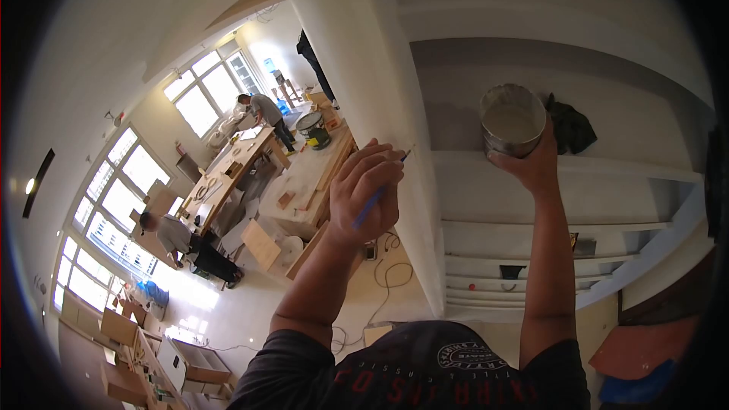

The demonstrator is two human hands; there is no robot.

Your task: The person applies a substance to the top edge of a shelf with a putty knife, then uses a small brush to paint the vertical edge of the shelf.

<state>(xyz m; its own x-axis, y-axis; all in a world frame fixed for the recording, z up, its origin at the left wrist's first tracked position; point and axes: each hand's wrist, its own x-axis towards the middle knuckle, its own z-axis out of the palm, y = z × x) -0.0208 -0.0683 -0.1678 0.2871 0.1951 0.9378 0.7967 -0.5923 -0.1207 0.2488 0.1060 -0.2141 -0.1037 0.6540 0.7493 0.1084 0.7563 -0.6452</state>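
Observation:
My left hand (368, 190) is closed around a thin blue-handled paintbrush (370, 207). Its dark tip pokes out past the fingers, close to the edge of a white upright panel (395, 106); whether it touches cannot be told. In my right hand (531, 163) is a round metal can (507, 144), gripped from its lower right side, its top tilted toward me. Pale grey-white material shows inside the can. Beyond that hand, a dark crumpled cloth (573, 127) lies on the white shelving (493, 190).
Lower shelves hold a small black container (512, 271) and a red item (472, 287). To the left, two people stand at a long worktable (228, 175). A large bucket (313, 129) sits on a wooden platform. Cables (391, 273) and boards lie on the floor.

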